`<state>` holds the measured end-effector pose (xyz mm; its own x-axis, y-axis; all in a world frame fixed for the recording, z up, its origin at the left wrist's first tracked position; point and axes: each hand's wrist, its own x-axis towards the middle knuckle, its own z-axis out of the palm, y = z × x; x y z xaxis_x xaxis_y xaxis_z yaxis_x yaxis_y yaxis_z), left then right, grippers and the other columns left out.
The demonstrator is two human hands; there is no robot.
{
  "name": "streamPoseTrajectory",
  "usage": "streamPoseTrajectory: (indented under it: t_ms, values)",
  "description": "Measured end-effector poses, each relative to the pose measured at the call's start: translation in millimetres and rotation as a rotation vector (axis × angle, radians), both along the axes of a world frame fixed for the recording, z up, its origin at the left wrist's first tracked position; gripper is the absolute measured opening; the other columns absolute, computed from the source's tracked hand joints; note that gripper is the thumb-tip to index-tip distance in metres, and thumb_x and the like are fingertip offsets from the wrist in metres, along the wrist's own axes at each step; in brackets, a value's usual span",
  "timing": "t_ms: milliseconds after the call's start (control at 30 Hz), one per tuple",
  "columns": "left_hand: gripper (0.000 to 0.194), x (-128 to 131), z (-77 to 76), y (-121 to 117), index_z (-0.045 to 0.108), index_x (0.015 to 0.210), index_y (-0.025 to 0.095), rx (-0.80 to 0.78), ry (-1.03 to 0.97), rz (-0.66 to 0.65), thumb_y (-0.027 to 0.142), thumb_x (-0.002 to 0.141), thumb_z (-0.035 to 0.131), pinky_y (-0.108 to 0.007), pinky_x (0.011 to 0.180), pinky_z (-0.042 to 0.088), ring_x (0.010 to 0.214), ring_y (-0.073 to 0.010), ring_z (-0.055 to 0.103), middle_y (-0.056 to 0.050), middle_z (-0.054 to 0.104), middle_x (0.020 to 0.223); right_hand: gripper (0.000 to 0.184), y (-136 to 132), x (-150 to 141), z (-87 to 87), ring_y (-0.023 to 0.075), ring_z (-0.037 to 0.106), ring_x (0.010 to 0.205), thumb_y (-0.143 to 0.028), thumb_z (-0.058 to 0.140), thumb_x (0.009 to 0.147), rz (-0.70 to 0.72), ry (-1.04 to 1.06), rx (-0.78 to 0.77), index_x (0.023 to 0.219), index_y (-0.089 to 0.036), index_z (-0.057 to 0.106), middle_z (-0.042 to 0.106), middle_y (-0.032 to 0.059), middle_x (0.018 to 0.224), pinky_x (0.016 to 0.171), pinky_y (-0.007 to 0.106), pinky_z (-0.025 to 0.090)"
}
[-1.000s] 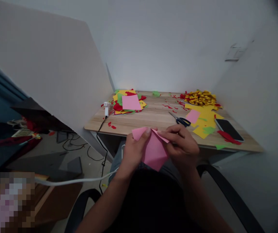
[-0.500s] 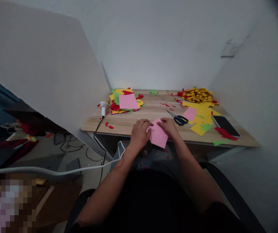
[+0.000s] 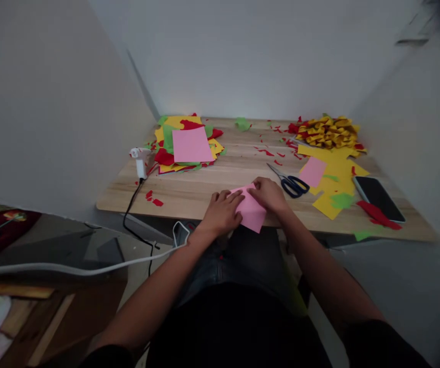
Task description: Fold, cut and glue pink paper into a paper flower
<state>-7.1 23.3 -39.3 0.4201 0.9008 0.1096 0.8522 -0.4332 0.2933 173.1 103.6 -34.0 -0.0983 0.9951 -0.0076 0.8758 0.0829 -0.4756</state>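
Note:
A piece of pink paper is at the front edge of the desk, its lower corner sticking out past the edge. My left hand grips its left side, fingers laid over the top and thumb lower down. On the upper right side, my right hand holds the same paper with its fingers bent. The fingers partly hide the paper's upper part. Just right of my right hand lie dark-handled scissors, blades pointing to the back left.
At the back left, a pink square tops a pile of coloured paper. A white glue gun stands beside it, its cord hanging down. Yellow sheets, ruffled yellow paper and a phone are at right. Red scraps dot the desk.
The camera view has moved closer to the desk. My left fingers have stretched further across the upper part of the pink paper, which both hands still hold.

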Motion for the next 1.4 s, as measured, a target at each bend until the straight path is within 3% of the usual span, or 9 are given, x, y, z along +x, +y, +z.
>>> streamPoseTrajectory:
  t_ms: [200,400,533,767,933,1067,1233,1400]
  values:
    - [0.049,-5,-2.6,11,0.056,0.138,0.028,-0.028,0.021,0.015,0.034,0.090,0.055,-0.052,0.106,0.032,0.128,-0.0342,0.045,-0.002,0.045,0.157,0.018,-7,9,-9.0,0.0192,0.064,0.080,-0.030,0.064,0.085,0.073,0.071,0.006,0.100,-0.023,0.070,0.072,0.0029,0.089,0.068,0.029,0.043]
    - [0.045,-10,-5.5,6,0.053,0.138,0.025,-0.025,-0.050,0.011,0.039,0.095,0.052,-0.047,0.109,0.031,0.131,-0.0297,0.046,-0.003,0.045,0.157,0.023,-25,31,-23.5,0.0190,0.063,0.088,-0.022,0.057,0.095,0.384,0.143,0.333,0.109,-0.026,0.075,0.071,0.0048,0.094,0.079,0.033,0.050]
    - [0.049,-11,-0.3,7,0.051,0.140,0.021,-0.056,-0.079,0.022,0.040,0.095,0.054,-0.048,0.108,0.032,0.129,-0.0303,0.048,-0.006,0.049,0.154,0.031,-31,41,-21.0,0.0212,0.061,0.094,-0.021,0.058,0.096,0.498,0.057,0.372,0.122,-0.032,0.071,0.071,0.0063,0.105,0.080,0.036,0.053]
    - [0.060,-12,3.5,10,0.036,0.155,0.026,-0.073,-0.024,-0.041,0.033,0.097,0.050,-0.051,0.107,0.030,0.131,-0.0319,0.045,-0.004,0.042,0.159,0.035,-29,41,-16.0,0.0212,0.061,0.090,-0.022,0.060,0.094,0.483,-0.046,0.368,0.125,-0.036,0.069,0.069,0.0068,0.110,0.079,0.038,0.055]
    - [0.064,-11,7.0,19,0.041,0.152,0.024,-0.133,-0.028,-0.043,0.035,0.090,0.056,-0.051,0.105,0.031,0.124,-0.0332,0.048,-0.002,0.042,0.159,0.036,-27,41,-15.4,0.0203,0.060,0.088,-0.018,0.061,0.093,0.510,-0.040,0.390,0.124,-0.035,0.070,0.068,0.0071,0.110,0.076,0.035,0.054]
    - [0.055,-12,8.6,21,0.049,0.146,0.023,-0.135,-0.037,-0.043,0.036,0.093,0.055,-0.052,0.104,0.031,0.123,-0.0332,0.048,-0.003,0.045,0.157,0.033,-26,42,-13.4,0.0202,0.061,0.089,-0.020,0.060,0.095,0.509,-0.018,0.344,0.121,-0.037,0.070,0.070,0.0043,0.112,0.078,0.035,0.053]
    - [0.052,-13,10.5,21,0.046,0.148,0.029,-0.156,-0.015,-0.067,0.034,0.097,0.051,-0.053,0.103,0.031,0.126,-0.0328,0.047,0.001,0.047,0.156,0.040,-27,45,-13.4,0.0193,0.062,0.088,-0.018,0.061,0.096,0.535,0.030,0.309,0.131,-0.038,0.064,0.073,0.0005,0.119,0.077,0.036,0.053]
    - [0.047,-13,12.8,22,0.054,0.141,0.032,-0.147,-0.026,-0.064,0.035,0.095,0.056,-0.052,0.103,0.032,0.126,-0.0315,0.047,0.005,0.047,0.155,0.043,-27,46,-12.4,0.0199,0.064,0.091,-0.013,0.064,0.093,0.559,0.041,0.283,0.130,-0.033,0.065,0.072,0.0019,0.122,0.076,0.036,0.052]
